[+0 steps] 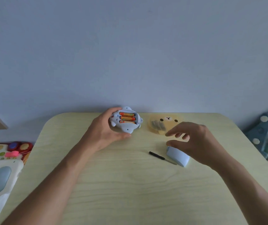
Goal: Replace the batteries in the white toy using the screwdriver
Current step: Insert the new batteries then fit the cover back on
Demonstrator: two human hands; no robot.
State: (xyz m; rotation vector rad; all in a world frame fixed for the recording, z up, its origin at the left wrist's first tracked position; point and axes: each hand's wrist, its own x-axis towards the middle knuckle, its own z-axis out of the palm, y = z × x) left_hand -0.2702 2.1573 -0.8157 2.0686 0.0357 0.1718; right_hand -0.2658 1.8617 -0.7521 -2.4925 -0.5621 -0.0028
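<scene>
Your left hand [104, 127] cups the white toy [125, 120] at the desk's [130, 184] far edge, grip wrapped around it, its open compartment showing 3 orange batteries [127, 118]. Your right hand [195, 140] hovers with fingers spread, holding nothing, above the pale blue cover [178, 155]. The screwdriver [162, 158] lies just beside that cover.

Table [130, 192] front bare; screwdriver [162, 158], battery cover [178, 155], yellow dish [164, 123] crowd right rear.
</scene>
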